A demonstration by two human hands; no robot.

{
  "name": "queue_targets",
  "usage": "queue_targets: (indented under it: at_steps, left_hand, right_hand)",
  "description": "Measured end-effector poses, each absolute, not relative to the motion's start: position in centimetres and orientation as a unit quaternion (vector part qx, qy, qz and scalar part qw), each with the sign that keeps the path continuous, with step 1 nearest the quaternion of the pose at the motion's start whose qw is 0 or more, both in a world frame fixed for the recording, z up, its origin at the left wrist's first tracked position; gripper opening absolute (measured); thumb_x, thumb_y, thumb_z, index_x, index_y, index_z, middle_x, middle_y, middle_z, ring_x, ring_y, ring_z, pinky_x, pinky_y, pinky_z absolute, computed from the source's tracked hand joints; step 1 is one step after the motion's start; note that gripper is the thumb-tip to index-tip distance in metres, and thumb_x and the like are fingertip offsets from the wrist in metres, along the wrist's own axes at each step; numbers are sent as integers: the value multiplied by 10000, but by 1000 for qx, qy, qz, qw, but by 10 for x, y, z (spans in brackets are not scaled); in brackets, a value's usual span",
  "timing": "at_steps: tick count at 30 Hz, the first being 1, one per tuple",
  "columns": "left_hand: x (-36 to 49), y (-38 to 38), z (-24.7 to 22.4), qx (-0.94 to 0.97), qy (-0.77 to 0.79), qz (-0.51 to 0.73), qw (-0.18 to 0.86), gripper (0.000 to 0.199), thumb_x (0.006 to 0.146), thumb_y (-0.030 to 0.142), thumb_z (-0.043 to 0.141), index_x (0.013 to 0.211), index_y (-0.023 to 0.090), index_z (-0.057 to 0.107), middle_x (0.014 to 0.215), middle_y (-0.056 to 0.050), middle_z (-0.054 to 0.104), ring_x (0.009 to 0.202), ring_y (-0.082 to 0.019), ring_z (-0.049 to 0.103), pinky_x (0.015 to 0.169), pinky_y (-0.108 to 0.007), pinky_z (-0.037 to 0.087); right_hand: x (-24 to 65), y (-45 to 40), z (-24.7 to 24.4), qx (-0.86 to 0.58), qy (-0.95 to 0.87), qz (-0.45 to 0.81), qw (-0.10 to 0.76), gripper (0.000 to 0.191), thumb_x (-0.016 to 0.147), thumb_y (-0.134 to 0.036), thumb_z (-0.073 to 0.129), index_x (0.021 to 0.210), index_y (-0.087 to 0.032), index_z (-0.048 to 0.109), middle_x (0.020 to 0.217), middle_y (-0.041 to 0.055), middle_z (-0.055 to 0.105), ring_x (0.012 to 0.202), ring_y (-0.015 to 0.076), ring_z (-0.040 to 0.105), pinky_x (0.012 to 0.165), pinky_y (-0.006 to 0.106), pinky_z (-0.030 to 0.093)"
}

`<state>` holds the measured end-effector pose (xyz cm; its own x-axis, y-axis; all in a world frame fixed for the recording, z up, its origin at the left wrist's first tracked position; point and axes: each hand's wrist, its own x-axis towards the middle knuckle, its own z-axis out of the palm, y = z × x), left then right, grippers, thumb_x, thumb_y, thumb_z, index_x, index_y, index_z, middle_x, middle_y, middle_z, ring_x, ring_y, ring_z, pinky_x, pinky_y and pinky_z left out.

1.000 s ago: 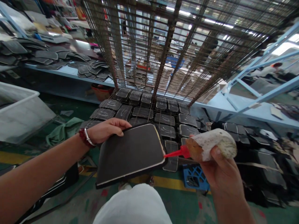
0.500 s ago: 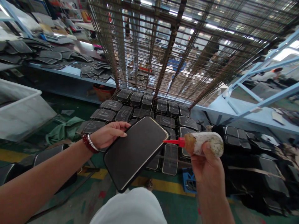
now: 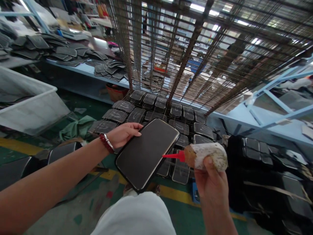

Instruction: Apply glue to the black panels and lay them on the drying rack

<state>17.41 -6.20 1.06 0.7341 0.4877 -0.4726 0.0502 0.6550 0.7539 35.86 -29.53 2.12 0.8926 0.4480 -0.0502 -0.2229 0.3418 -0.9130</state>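
Note:
A dark rounded-rectangle panel [image 3: 146, 155] with a pale line along its edge is tilted in front of me. My left hand [image 3: 126, 134] is closed on its upper left edge, thumb on the face. My right hand [image 3: 211, 176] grips a white glue bottle [image 3: 206, 156], stained brown near its neck. The bottle lies sideways, and its red nozzle [image 3: 174, 156] points left, with the tip at the panel's right edge. Under and behind the panel, several similar dark panels [image 3: 181, 171] lie in rows on a wire rack.
Tall wire racks [image 3: 186, 49] rise ahead. A white bin [image 3: 31, 101] stands at left, beside a green cloth [image 3: 77, 127]. Stacks of dark pieces [image 3: 66, 52] cover the left bench. Black bundles [image 3: 264, 173] lie at right, near a blue crate [image 3: 195, 191].
The glue bottle's nozzle has moved from the panel's upper right corner down along its right edge. The panel is turned slightly, and the camera view has shifted a little left.

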Motion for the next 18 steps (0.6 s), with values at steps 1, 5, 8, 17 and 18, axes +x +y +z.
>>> queue_targets:
  at_steps: [1,5,8,17,18]
  left_hand:
    - [175,-62,11,393,347,132,841,301,618,-11,657,893,110,663,791,-83,707,652,-190,683,623,-302,573]
    - [175,-59,11,382,373,144,833,282,621,-30,616,864,107,652,749,-78,696,612,-185,671,584,-299,572]
    - [176,-55,10,373,388,152,829,278,623,-48,585,849,101,648,736,-81,694,592,-182,665,571,-306,573]
    - [175,-47,5,350,415,176,821,252,617,-74,534,767,105,627,628,-69,660,540,-189,650,536,-309,573]
    - [174,-46,4,345,420,183,819,254,618,-78,531,765,107,623,621,-66,658,537,-187,649,530,-302,572]
  right_hand:
    - [356,-295,21,-533,-110,212,812,385,727,-279,780,1088,-211,663,1032,60,709,883,175,673,858,330,546]
    - [345,-295,20,-534,-130,249,798,456,739,-307,767,1165,-233,623,1072,94,700,950,236,673,886,416,535]
    - [338,-298,17,-538,-147,264,787,533,734,-310,766,1226,-233,577,1084,119,695,984,273,667,887,459,529]
    - [323,-317,7,-551,-179,310,754,650,708,-266,774,1291,-225,489,1169,180,650,1048,337,639,836,511,540]
    - [322,-318,7,-553,-181,315,750,655,703,-263,777,1290,-225,488,1170,185,649,1039,339,643,821,505,545]
